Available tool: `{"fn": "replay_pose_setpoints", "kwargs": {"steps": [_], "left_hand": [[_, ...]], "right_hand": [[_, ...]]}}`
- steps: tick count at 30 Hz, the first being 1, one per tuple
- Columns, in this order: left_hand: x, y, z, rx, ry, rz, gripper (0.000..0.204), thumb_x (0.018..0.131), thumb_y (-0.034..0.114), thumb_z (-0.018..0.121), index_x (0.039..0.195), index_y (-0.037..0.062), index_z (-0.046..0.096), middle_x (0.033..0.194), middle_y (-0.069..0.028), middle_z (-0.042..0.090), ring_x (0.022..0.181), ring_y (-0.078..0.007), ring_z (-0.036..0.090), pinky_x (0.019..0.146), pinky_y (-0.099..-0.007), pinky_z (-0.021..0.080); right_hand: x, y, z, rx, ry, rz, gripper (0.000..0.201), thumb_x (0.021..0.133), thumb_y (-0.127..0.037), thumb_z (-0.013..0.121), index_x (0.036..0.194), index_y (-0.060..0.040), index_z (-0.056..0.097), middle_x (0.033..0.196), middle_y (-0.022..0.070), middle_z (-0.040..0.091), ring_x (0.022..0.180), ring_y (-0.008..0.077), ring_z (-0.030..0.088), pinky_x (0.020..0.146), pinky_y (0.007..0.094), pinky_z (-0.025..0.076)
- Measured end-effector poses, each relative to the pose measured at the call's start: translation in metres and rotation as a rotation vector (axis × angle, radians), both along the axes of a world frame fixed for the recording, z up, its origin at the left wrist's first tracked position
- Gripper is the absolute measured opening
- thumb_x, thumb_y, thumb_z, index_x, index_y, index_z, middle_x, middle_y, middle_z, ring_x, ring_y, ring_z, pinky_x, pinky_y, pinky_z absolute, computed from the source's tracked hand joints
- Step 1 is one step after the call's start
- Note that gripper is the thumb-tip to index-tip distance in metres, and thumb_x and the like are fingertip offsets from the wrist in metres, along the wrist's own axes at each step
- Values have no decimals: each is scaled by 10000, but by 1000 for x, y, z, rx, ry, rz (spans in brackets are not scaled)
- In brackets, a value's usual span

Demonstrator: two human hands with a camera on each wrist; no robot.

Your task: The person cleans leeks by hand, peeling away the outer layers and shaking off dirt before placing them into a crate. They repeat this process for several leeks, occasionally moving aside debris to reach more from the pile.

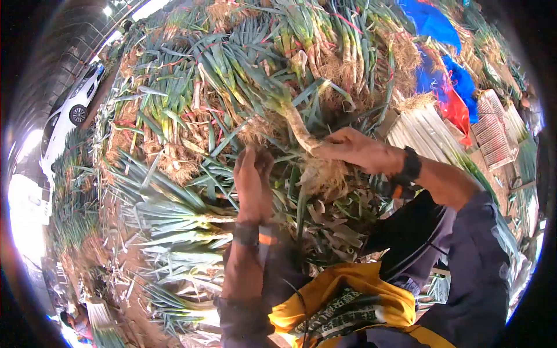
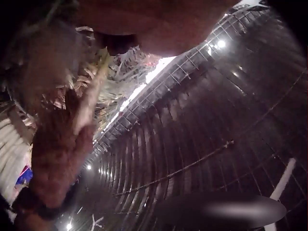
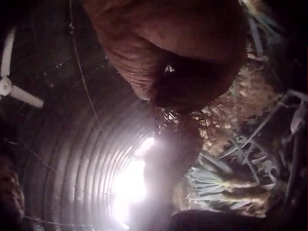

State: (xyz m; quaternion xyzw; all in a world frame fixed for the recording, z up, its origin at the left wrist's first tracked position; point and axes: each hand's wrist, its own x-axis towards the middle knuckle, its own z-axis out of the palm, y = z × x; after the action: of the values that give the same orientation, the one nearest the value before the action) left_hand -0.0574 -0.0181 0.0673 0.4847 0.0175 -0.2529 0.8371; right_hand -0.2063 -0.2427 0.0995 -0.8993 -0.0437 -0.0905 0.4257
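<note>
- While the right hand point(image 1: 361, 152) is gripping a leek point(image 1: 297, 123) near its root end, the stalk is slanting up and left at the centre of the frame, its root tuft point(image 1: 326, 174) hanging below.
- The left hand point(image 1: 253, 184) is rising just left of that tuft, its fingers drawing together; whether they are pinching anything, I cannot tell.
- Tied leek bundles point(image 1: 232, 58) are filling the upper part, and loose leeks point(image 1: 174, 227) are lying at left centre with green leaves pointing left.
- Pale stalks point(image 1: 419, 134) are lying side by side at the right.
- Blue sheeting point(image 1: 435, 28) and a red plastic bag point(image 1: 455, 109) are lying at upper right; the bag's contents are not showing clearly.
- A white car point(image 1: 81, 91) is standing at upper left.
</note>
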Motion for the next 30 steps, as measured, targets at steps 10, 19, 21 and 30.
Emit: {"fn": "replay_pose_setpoints", "kwargs": {"steps": [10,19,21,30], "left_hand": [[28,-2,29,-92,-242,36,247,1020,235,612,1190,57,632,1101,-49,663,1045,-194,629,954,-396,530],[28,-11,-12,-388,2,-165,341,1054,378,523,1242,101,590,1129,-63,642,1079,-239,598,963,-415,481],[34,-12,1,-368,-17,-154,359,1048,402,526,1229,100,597,1113,-61,644,1078,-260,596,984,-430,472],[42,5,15,-492,-131,-44,407,970,377,685,1274,118,607,1141,-18,650,1109,-230,597,969,-441,489]], "right_hand": [[-132,46,83,174,192,38,416,969,-367,712,1189,-18,658,806,147,633,709,198,623,612,405,476],[-144,77,46,-1167,133,235,490,805,-256,728,1132,93,626,1054,135,617,865,235,603,596,358,514],[-129,82,38,-1188,19,165,415,792,-171,672,1107,91,605,913,126,590,739,202,598,487,329,487],[-95,95,-26,-1140,32,86,431,833,-169,641,1151,116,584,904,194,646,715,264,667,473,361,497]]}}
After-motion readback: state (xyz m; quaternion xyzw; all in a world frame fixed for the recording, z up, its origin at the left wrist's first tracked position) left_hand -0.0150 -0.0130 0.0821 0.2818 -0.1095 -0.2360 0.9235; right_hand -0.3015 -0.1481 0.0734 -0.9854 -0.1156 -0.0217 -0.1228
